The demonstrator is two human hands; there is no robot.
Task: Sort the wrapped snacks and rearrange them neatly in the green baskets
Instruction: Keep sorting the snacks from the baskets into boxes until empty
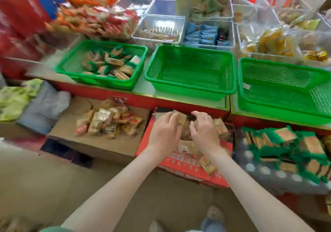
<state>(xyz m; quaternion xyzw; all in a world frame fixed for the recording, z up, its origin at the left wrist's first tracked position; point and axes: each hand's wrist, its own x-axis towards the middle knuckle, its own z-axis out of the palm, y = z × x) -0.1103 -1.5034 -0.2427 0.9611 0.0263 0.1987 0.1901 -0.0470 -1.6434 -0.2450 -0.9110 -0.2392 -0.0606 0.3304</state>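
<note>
Red box (180, 169) of wrapped snacks (206, 164)

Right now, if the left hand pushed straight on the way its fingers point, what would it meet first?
The left hand would likely meet the snacks piled in the red box first; depth unclear.

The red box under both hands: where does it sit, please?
In the head view the red box sits low at centre, below the middle green basket, between a brown cardboard box on its left and green-wrapped snacks on its right.
</note>
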